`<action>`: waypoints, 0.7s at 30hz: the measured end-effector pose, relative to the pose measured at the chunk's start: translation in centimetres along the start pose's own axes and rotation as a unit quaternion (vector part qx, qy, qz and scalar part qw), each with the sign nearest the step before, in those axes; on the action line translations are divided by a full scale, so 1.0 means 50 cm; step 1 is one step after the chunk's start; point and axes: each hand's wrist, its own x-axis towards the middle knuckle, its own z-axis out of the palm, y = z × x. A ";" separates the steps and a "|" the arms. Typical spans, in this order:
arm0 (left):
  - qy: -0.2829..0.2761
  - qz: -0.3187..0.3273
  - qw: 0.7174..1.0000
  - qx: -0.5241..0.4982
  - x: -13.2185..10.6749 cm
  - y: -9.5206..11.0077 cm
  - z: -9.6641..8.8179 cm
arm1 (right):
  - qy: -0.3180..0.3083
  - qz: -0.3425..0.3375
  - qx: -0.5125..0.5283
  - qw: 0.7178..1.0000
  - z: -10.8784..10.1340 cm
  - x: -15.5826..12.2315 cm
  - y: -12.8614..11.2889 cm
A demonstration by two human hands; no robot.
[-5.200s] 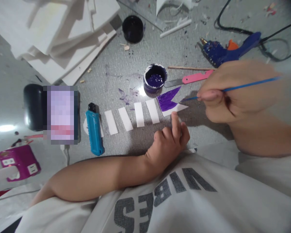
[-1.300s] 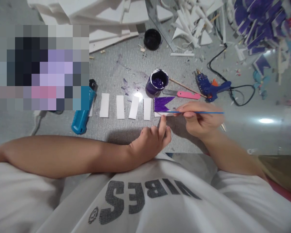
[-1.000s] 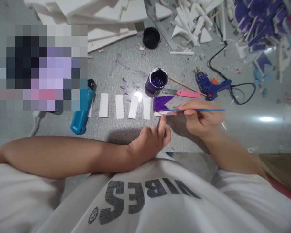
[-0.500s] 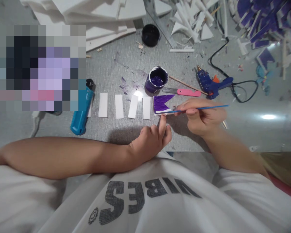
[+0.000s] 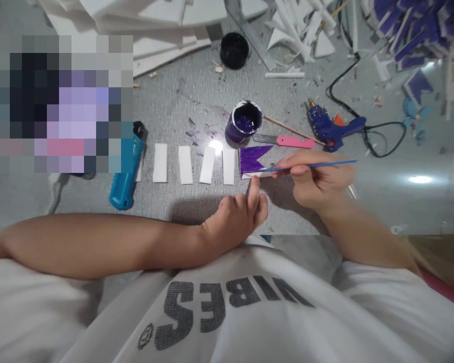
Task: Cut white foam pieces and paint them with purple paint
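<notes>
A flag-shaped white foam piece [image 5: 251, 157] with a notched right end lies on the table, its upper part painted purple and a strip along its lower edge white. My right hand [image 5: 318, 181] is closed in a pinch around a thin blue paintbrush [image 5: 325, 164], whose tip rests on the piece near the border of the paint. From below, my left hand [image 5: 236, 217] reaches one outstretched finger to the piece's lower edge; its other fingers are curled. Just beyond stands an open jar of purple paint [image 5: 242, 123]. Several blank white foam strips [image 5: 229, 166] lie to the left.
A blue cutter [image 5: 124, 174] lies left of the strips. Right of the jar are a pink-handled knife [image 5: 295, 142], a wooden stick [image 5: 287, 127] and a blue glue gun [image 5: 331, 126] with a black cord. Foam sheets [image 5: 144, 20], scraps [image 5: 298, 35] and purple pieces [image 5: 416, 30] fill the far side.
The brush tip has shifted right and slightly up from the piece's lower left corner. Purple now reaches lower along the left edge. My left hand has hardly moved.
</notes>
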 end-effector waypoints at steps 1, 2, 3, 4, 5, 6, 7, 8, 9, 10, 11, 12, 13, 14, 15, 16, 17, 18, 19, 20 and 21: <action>0.000 0.001 1.000 0.001 0.000 0.000 0.000 | -0.009 -0.003 0.003 1.000 0.000 0.003 -0.002; 0.000 0.001 1.000 0.001 -0.001 0.000 -0.001 | -0.018 -0.007 0.005 1.000 0.000 0.005 -0.003; -0.001 0.001 1.000 -0.002 -0.001 0.000 -0.001 | -0.022 -0.010 0.006 1.000 0.001 0.007 -0.004; -0.002 0.000 1.000 -0.007 -0.001 0.000 -0.001 | -0.020 -0.013 0.008 1.000 0.001 0.008 -0.004; -0.003 -0.002 1.000 -0.014 -0.001 0.001 0.000 | -0.013 -0.016 0.007 1.000 0.002 0.009 -0.004; -0.004 -0.004 1.000 -0.021 0.000 0.001 0.000 | -0.003 -0.020 0.007 1.000 0.002 0.009 -0.003; -0.005 -0.006 1.000 -0.025 0.000 0.002 0.001 | 0.005 -0.023 0.009 1.000 0.002 0.009 -0.002; -0.006 -0.007 1.000 -0.026 0.000 0.002 0.002 | 0.008 -0.025 0.011 1.000 0.002 0.009 -0.002; -0.006 -0.008 1.000 -0.024 -0.001 0.003 0.003 | 0.004 -0.024 0.014 1.000 0.002 0.009 -0.001; -0.005 -0.007 1.000 -0.021 -0.001 0.003 0.003 | -0.006 -0.020 0.016 1.000 0.002 0.010 -0.002; -0.003 -0.007 1.000 -0.019 -0.001 0.004 0.004 | -0.019 -0.015 0.018 1.000 0.001 0.010 -0.002; 0.000 -0.006 1.000 -0.019 -0.002 0.004 0.004 | -0.028 -0.012 0.018 0.999 0.001 0.010 -0.003; 0.004 -0.006 1.000 -0.018 -0.002 0.003 0.004 | -0.031 -0.009 0.015 0.999 0.001 0.009 -0.003; 0.006 -0.005 1.000 -0.018 -0.002 0.003 0.004 | -0.026 -0.009 0.012 1.000 0.001 0.009 -0.003; 0.008 -0.004 1.000 -0.015 -0.002 0.003 0.004 | -0.016 -0.009 0.009 1.000 0.001 0.007 -0.002; 0.008 -0.003 1.000 -0.011 -0.002 0.002 0.004 | -0.005 -0.008 0.007 1.000 0.002 0.006 -0.001; 0.007 -0.001 1.000 -0.006 -0.001 0.002 0.005 | 0.003 -0.006 0.006 1.000 0.002 0.005 0.000; 0.005 0.000 1.000 -0.003 -0.001 0.002 0.005 | 0.006 -0.005 0.008 1.000 0.003 0.004 0.002; 0.004 0.000 1.000 -0.001 -0.001 0.002 0.006 | 0.003 -0.004 0.011 1.000 0.003 0.003 0.003; 0.004 0.000 1.000 0.000 -0.001 0.003 0.007 | -0.005 -0.002 0.015 1.000 0.003 0.003 0.004; 0.006 0.000 1.000 0.000 -0.001 0.004 0.008 | -0.015 0.000 0.021 1.000 0.003 0.004 0.004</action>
